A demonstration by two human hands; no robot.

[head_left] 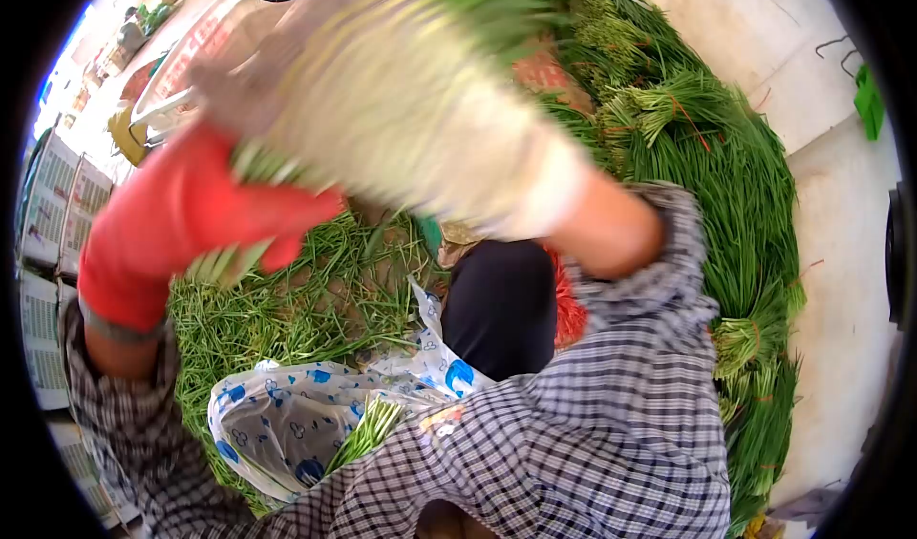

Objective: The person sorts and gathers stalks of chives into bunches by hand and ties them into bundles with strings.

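Above the scattered stalks (287, 315), a bundle of greens (227, 264) is gripped by the red-gloved left hand (186, 210), seemingly to be steadied, while the grip of the pale-gloved right hand (382, 109) cannot be told for blur

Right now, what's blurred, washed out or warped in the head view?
Head view: heavy motion blur on the gloved right hand, milder on the red-gloved left hand; checked shirt comparatively crisp. Head view: upper-left background bright, washed out. Head view: fisheye curvature, black corners.
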